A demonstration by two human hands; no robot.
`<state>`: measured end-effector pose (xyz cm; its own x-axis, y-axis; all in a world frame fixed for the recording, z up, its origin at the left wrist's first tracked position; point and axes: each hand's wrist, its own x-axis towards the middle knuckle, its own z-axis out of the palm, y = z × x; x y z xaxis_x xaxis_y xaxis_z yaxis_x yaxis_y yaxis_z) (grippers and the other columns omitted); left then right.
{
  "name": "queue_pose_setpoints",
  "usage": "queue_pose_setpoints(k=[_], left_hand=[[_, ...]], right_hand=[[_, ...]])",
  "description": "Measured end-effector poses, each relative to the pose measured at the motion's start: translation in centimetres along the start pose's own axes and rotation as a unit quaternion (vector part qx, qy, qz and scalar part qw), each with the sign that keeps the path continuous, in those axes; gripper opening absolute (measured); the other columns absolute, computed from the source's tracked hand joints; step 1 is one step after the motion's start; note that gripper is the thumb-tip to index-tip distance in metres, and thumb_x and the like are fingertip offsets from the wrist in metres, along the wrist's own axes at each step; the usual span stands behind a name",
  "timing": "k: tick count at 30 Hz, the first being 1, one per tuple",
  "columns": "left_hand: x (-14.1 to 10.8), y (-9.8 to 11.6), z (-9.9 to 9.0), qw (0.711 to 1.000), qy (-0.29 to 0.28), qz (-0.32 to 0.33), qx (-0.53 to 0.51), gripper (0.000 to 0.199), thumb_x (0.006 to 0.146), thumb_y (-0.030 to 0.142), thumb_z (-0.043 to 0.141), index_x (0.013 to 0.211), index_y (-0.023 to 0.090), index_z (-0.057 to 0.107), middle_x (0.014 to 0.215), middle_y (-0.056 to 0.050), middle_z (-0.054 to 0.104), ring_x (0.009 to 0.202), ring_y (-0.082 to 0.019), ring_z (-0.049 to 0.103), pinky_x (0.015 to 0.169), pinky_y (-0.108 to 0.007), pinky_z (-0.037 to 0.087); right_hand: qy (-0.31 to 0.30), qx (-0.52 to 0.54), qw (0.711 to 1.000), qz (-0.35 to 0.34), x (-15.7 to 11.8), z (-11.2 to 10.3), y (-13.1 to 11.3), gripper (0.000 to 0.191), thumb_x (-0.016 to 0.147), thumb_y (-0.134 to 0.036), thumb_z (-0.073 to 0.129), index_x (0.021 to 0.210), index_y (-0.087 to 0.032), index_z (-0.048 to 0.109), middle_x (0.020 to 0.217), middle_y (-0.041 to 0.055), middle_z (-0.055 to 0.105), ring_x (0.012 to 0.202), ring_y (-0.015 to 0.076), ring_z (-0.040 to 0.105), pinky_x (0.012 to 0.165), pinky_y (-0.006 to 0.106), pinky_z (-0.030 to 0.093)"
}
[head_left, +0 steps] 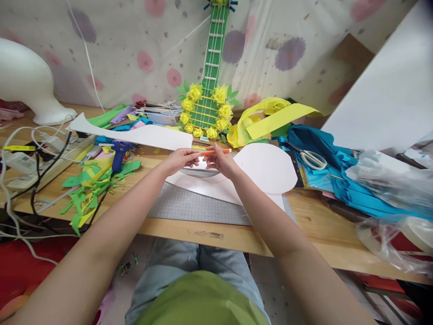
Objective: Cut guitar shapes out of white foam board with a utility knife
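Observation:
An orange marker pen (224, 151) lies nearly level between my two hands, above the worktable. My right hand (223, 162) grips its barrel from the right. Pinched at the pen's left end are the fingers of my left hand (181, 160); whether a cap is there is too small to tell. Below them a white board cut-out with a rounded end (267, 169) rests on a grey cutting mat (199, 210). A thin curved line runs across the white board. Another curved white board piece (145, 135) lies behind my left hand.
A green toy guitar with yellow paper flowers (209, 90) stands at the back. A blue glue gun (120, 155), paper scraps (84, 189) and a power strip (50, 162) sit left. Scissors (313, 160), blue paper (365, 189) and plastic bags (395, 180) are right. A white foam head (27, 76) stands far left.

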<state>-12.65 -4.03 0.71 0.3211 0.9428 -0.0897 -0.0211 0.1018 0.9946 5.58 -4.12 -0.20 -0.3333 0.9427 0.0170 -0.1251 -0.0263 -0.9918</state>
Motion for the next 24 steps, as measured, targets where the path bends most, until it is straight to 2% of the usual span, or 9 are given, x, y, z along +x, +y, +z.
queue_pose_setpoints(k=[2,3,4,6,8,10,16,21,24], left_hand=[[0.4,0.0,-0.5,0.998,0.058,0.021,-0.016,0.019,0.072,0.03,0.067,0.082,0.014,0.064,0.066,-0.001,0.061,0.06,-0.009,0.058,0.06,-0.022,0.044],[0.8,-0.1,-1.0,0.994,0.105,0.035,-0.016,0.016,0.075,0.028,0.064,0.083,0.014,0.063,0.066,-0.001,0.06,0.061,-0.01,0.058,0.062,-0.023,0.045],[1.2,-0.4,-1.5,0.986,0.158,0.049,-0.005,0.013,0.077,0.026,0.06,0.083,0.014,0.062,0.065,-0.001,0.06,0.062,-0.01,0.059,0.063,-0.023,0.045],[2.2,-0.9,-2.8,0.964,0.248,0.066,0.067,0.011,0.08,0.021,0.055,0.086,0.015,0.061,0.065,0.0,0.061,0.065,-0.012,0.061,0.067,-0.025,0.046],[3.3,-1.4,-4.0,0.934,0.299,0.076,0.18,0.014,0.08,0.02,0.053,0.089,0.016,0.062,0.07,-0.001,0.063,0.072,-0.014,0.062,0.072,-0.026,0.046],[4.1,-1.7,-4.9,0.9,0.314,0.075,0.293,0.017,0.08,0.021,0.052,0.093,0.018,0.063,0.08,-0.003,0.066,0.081,-0.017,0.061,0.076,-0.029,0.044],[4.8,-1.4,-6.4,0.802,0.333,0.078,0.49,0.021,0.079,0.024,0.052,0.097,0.023,0.064,0.104,-0.009,0.062,0.108,-0.028,0.049,0.094,-0.041,0.035],[4.1,-0.9,-7.0,0.77,0.439,0.157,0.436,0.043,0.08,0.025,0.052,0.122,0.018,0.048,0.126,-0.014,0.047,0.121,-0.03,0.037,0.102,-0.044,0.025],[3.1,-0.7,-6.7,0.763,0.45,0.182,0.426,0.038,0.083,0.024,0.046,0.12,0.016,0.046,0.126,-0.014,0.047,0.121,-0.027,0.037,0.103,-0.041,0.024]], right_hand=[[0.015,-0.146,0.989,0.001,-0.6,-1.3,-0.4,0.051,0.077,-0.063,0.047,0.105,-0.021,0.048,0.09,0.0046,0.065,0.064,0.012,0.058,0.059,0.028,0.049],[0.03,-0.249,0.968,0.001,-0.9,-2.1,-0.6,0.051,0.075,-0.059,0.053,0.108,-0.021,0.048,0.098,0.0061,0.064,0.07,0.0134,0.059,0.061,0.028,0.048],[0.042,-0.361,0.932,0.001,-1.2,-2.8,-0.7,0.052,0.072,-0.054,0.059,0.11,-0.021,0.048,0.106,0.0075,0.062,0.077,0.0156,0.06,0.065,0.029,0.048],[0.037,-0.562,0.826,0.009,-1.6,-4.0,-0.7,0.051,0.069,-0.046,0.066,0.111,-0.022,0.051,0.118,0.0099,0.056,0.092,0.0214,0.058,0.073,0.033,0.046],[0.0,-0.68,0.733,0.028,-1.9,-4.7,-0.6,0.047,0.072,-0.044,0.063,0.112,-0.021,0.052,0.123,0.0115,0.053,0.1,0.0253,0.056,0.075,0.035,0.044],[-0.025,-0.725,0.686,0.045,-1.9,-4.9,-0.5,0.043,0.077,-0.044,0.057,0.113,-0.022,0.052,0.121,0.012,0.053,0.098,0.0253,0.057,0.072,0.034,0.044],[-0.006,-0.747,0.664,-0.017,-1.1,-4.2,-2.1,0.047,0.076,-0.041,0.06,0.118,-0.024,0.049,0.124,0.011,0.051,0.097,0.0246,0.057,0.069,0.03,0.043],[0.004,-0.746,0.662,-0.071,2.1,-3.1,-4.0,0.054,0.077,-0.03,0.06,0.128,-0.024,0.043,0.134,0.0113,0.044,0.107,0.0272,0.053,0.079,0.035,0.044],[0.036,-0.724,0.683,-0.09,4.7,-2.4,-3.8,0.059,0.079,-0.02,0.053,0.135,-0.022,0.035,0.143,0.0115,0.033,0.114,0.0285,0.048,0.086,0.038,0.043]])
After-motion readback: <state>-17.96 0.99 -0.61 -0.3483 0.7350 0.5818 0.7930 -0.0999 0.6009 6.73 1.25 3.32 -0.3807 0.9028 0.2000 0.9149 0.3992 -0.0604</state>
